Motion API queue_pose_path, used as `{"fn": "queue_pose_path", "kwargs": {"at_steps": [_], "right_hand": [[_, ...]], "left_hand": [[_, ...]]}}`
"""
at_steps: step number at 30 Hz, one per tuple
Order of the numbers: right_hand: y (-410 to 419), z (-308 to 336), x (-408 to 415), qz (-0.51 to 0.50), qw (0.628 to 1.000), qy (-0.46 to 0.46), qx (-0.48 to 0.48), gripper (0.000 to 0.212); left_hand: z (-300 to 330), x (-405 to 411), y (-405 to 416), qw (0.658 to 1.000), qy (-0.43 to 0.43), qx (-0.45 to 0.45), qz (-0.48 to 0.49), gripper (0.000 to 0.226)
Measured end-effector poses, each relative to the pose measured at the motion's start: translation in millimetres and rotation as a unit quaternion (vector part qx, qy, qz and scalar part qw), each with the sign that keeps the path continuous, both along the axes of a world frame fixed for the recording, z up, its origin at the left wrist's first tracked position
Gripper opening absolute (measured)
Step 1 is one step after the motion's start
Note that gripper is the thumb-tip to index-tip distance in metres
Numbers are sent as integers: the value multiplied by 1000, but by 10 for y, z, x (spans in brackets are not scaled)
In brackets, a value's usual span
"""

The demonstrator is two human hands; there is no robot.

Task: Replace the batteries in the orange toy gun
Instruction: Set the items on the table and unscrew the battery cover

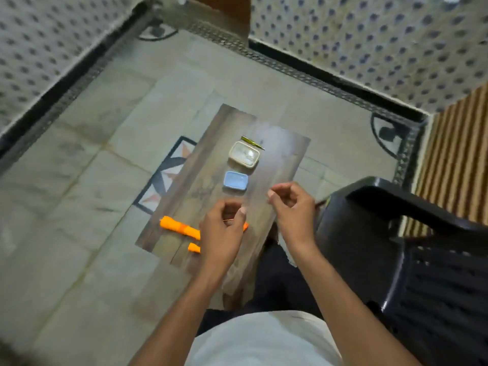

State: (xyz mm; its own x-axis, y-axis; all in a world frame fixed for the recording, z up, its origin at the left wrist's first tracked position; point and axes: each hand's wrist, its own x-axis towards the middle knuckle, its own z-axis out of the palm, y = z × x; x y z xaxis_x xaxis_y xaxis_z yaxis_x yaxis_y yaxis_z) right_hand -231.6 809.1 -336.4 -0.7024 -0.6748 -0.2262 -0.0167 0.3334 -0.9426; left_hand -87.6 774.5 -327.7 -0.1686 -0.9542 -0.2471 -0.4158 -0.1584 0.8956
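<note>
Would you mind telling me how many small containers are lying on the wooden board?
2. A clear container lies toward the board's far end, beside a green screwdriver. A blue container sits just nearer than it. The hands may hide other small items closer in.

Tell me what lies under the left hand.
The left hand covers the middle of the orange toy gun, which lies on the wooden board. Barrel and grip tip show; the covered part cannot be seen.
</note>
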Motion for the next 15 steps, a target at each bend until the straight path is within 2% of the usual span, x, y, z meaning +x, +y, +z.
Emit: {"fn": "queue_pose_path", "kwargs": {"at_steps": [6, 10, 15], "right_hand": [[-1116, -329, -332, 163, 982, -87, 49, 4], [-1691, -385, -311, 262, 959, -96, 53, 6], [-1941, -501, -179, 348, 929, -99, 76, 2]], "left_hand": [[-231, -317, -490, 981, -14, 75, 181, 7], [-458, -371, -645, 954, -5, 109, 279, 10], [-606, -277, -705, 911, 10, 122, 393, 9]]}}
